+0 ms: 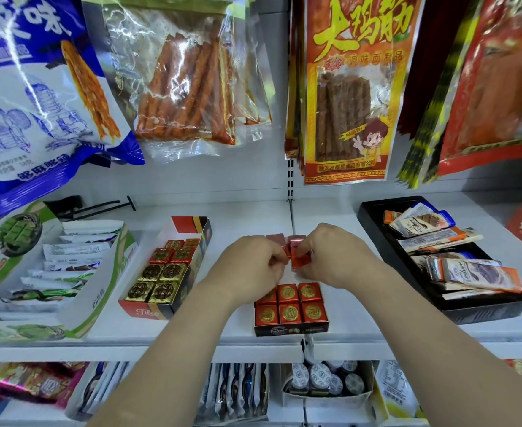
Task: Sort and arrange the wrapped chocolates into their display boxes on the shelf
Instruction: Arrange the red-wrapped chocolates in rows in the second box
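A low dark display box (290, 329) at the shelf's front holds several red foil chocolates with gold seals (289, 312). Just behind it, my left hand (253, 266) and my right hand (330, 257) meet over a small cluster of red foil cubes (299, 260). Both hands pinch cubes there, and the fingers hide the exact grip. Two more pinkish-red cubes (296, 240) lie behind the hands. To the left, a taller red and black box (148, 309) holds gold chocolates (154, 283) in front and red ones (173, 252) behind.
A green and white box of white wrapped bars (68, 260) stands at the left. A black tray (376, 229) of orange and white bars sits at the right. Snack bags (346, 87) hang overhead. A lower shelf carries jars (324, 380) and packets.
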